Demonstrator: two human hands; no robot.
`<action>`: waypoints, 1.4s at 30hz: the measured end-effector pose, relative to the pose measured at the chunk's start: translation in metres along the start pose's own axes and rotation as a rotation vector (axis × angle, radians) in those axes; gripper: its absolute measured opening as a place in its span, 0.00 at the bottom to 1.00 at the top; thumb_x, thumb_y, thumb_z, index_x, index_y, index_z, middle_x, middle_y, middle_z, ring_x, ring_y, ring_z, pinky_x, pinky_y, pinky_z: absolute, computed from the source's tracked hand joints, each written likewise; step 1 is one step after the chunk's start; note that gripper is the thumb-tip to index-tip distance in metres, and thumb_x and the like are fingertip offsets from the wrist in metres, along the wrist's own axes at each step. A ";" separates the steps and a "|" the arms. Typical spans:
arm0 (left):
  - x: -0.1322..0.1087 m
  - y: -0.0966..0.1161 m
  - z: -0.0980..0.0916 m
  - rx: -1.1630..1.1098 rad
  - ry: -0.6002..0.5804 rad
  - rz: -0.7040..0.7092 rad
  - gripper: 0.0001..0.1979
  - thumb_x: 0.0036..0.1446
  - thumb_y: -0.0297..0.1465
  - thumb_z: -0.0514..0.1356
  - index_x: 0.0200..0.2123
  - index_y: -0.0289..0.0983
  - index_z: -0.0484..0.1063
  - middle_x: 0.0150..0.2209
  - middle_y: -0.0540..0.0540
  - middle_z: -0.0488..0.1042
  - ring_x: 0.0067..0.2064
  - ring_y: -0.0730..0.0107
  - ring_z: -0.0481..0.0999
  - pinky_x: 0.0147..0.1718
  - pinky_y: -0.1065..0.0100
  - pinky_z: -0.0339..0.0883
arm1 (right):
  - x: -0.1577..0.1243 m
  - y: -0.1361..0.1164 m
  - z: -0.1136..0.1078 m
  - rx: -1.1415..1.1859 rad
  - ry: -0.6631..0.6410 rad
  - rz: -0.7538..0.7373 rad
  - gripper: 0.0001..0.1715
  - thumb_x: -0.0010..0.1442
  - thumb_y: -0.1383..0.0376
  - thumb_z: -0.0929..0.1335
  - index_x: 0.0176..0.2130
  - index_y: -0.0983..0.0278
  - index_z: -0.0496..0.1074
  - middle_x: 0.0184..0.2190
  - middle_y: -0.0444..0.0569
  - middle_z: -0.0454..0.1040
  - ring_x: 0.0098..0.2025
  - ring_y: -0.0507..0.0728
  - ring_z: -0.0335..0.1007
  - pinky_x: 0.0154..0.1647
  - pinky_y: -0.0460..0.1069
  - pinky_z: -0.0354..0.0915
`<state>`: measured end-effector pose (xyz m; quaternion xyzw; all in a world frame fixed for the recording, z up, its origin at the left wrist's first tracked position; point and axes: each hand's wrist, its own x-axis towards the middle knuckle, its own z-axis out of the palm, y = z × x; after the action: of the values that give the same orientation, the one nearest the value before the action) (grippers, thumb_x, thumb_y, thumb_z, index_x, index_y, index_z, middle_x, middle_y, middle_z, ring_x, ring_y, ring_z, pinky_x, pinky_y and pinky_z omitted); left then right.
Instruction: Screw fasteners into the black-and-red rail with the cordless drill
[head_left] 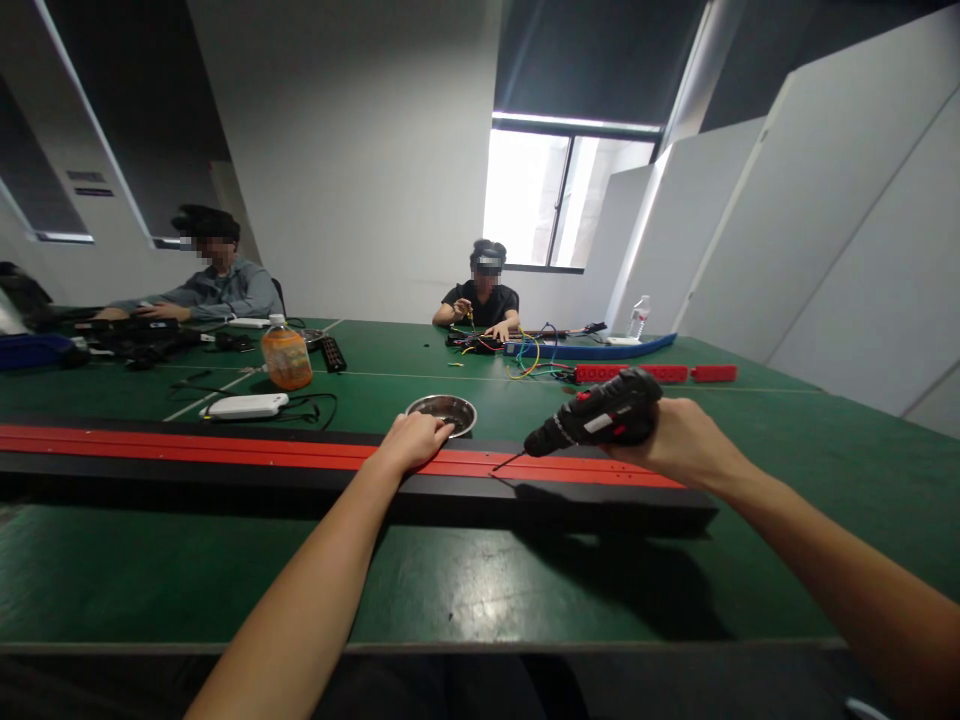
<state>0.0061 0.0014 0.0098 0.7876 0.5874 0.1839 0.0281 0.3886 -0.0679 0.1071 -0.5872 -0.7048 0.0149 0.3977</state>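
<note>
A black cordless drill [596, 412] with red accents is gripped in my right hand [679, 440]. Its thin bit slants down to the left, with the tip at the red face of a long black-and-red bar [465, 463]. Whether the tip touches the surface or hovers just above it, I cannot tell. My left hand [412, 440] lies over the bar at the near rim of a small metal bowl [466, 408], its fingers curled together and dipping into the bowl. Small dark pieces show inside, but what the fingertips hold is hidden.
On the green table [480, 570] stand an orange drink bottle [287, 355] and a white power bank [246, 406] with a cable. Across from me a person [484, 300] handles wiring beside a blue strip [592, 351] and red blocks [660, 373]. Another person [225, 285] sits far left.
</note>
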 end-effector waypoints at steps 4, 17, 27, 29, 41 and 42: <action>0.000 -0.001 0.001 -0.047 0.021 -0.008 0.24 0.66 0.47 0.50 0.43 0.42 0.83 0.49 0.35 0.81 0.51 0.48 0.77 0.51 0.56 0.60 | 0.003 -0.010 0.001 -0.257 -0.233 -0.151 0.18 0.43 0.48 0.76 0.29 0.58 0.80 0.23 0.46 0.78 0.25 0.58 0.73 0.24 0.50 0.60; 0.000 0.001 -0.001 0.128 -0.058 -0.027 0.29 0.68 0.49 0.45 0.44 0.41 0.82 0.47 0.37 0.81 0.48 0.51 0.78 0.49 0.57 0.61 | 0.068 -0.095 0.001 -0.587 -0.329 -0.466 0.18 0.42 0.52 0.76 0.31 0.61 0.79 0.19 0.48 0.69 0.22 0.56 0.66 0.26 0.51 0.54; 0.004 -0.002 0.004 0.153 -0.049 -0.034 0.32 0.67 0.50 0.44 0.38 0.37 0.83 0.44 0.33 0.81 0.48 0.47 0.78 0.48 0.56 0.62 | 0.096 -0.128 0.020 -0.555 -0.314 -0.626 0.21 0.35 0.52 0.80 0.30 0.58 0.78 0.19 0.44 0.68 0.25 0.56 0.67 0.26 0.50 0.52; 0.004 -0.002 0.005 0.146 -0.046 -0.028 0.31 0.67 0.49 0.44 0.38 0.37 0.83 0.44 0.33 0.81 0.47 0.47 0.78 0.48 0.56 0.62 | 0.093 -0.129 0.018 -0.605 -0.324 -0.590 0.22 0.36 0.52 0.80 0.30 0.59 0.78 0.20 0.45 0.69 0.26 0.57 0.68 0.26 0.50 0.53; 0.001 0.002 -0.001 0.157 -0.071 -0.010 0.30 0.68 0.48 0.43 0.40 0.39 0.83 0.44 0.35 0.82 0.46 0.49 0.78 0.48 0.56 0.62 | 0.085 -0.109 0.016 -0.497 -0.233 -0.634 0.21 0.37 0.52 0.78 0.31 0.59 0.78 0.17 0.45 0.67 0.22 0.55 0.65 0.26 0.51 0.56; 0.001 0.002 -0.002 0.164 -0.074 -0.011 0.31 0.68 0.48 0.43 0.39 0.39 0.83 0.43 0.35 0.82 0.46 0.49 0.78 0.47 0.56 0.62 | 0.083 -0.108 0.014 -0.509 -0.232 -0.621 0.21 0.37 0.53 0.79 0.31 0.60 0.78 0.18 0.46 0.68 0.23 0.55 0.66 0.26 0.52 0.56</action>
<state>0.0078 0.0010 0.0120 0.7903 0.6034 0.1059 -0.0138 0.2931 -0.0256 0.1950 -0.4208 -0.8697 -0.2144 0.1436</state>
